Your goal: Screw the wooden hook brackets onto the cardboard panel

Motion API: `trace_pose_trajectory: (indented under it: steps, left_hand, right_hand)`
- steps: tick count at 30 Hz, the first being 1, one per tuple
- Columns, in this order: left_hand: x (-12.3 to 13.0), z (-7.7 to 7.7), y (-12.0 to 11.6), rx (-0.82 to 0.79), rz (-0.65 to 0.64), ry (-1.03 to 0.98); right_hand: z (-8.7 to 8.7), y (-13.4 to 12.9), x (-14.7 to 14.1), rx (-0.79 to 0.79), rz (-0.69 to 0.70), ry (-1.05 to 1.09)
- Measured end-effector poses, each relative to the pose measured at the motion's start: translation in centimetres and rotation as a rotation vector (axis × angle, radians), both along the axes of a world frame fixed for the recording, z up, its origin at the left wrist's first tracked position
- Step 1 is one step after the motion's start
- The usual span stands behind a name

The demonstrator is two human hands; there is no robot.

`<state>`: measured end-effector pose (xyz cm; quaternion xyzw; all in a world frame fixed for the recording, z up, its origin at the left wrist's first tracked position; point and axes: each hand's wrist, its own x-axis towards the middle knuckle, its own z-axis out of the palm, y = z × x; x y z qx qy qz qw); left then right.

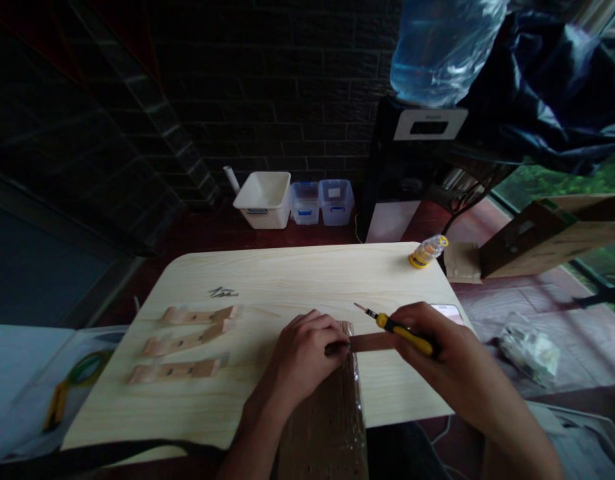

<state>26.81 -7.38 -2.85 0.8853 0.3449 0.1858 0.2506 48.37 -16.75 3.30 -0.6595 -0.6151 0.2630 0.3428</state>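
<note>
My right hand [432,340] is wrapped round a yellow-and-black screwdriver [410,337], its tip pointing up and left, free of any screw. A flat brown wooden strip [372,343] runs between my two hands, its right end reaching the right hand's fingers. My left hand [307,353] is closed on the strip's left part, over a tape-covered cardboard piece [324,427]. Whether a screw is also between those fingers is hidden. Three wooden pieces with raised ends and dark holes, one of them this wooden piece [180,371], lie on the left of the table.
The pale wooden table [287,273] bears a small pile of screws [222,292], a yellow-capped clear bottle [427,252] and a phone [448,313]. Beyond stand a white bin [264,200], clear boxes [336,203] and a water dispenser [394,173]. A cardboard box [542,237] stands right.
</note>
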Motion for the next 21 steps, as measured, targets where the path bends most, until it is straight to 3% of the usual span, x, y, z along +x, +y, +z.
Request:
trace_pose_trajectory:
  steps: [9,21]
  left_hand:
    - [-0.1,0.2,0.0,-0.005,-0.01,-0.009]
    - [-0.2,0.2,0.0,-0.018,-0.02,-0.016]
  right_hand:
    - [-0.1,0.4,-0.8,0.095,-0.061,-0.013]
    - [-2.7,2.5,-3.4,0.102,-0.012,0.098]
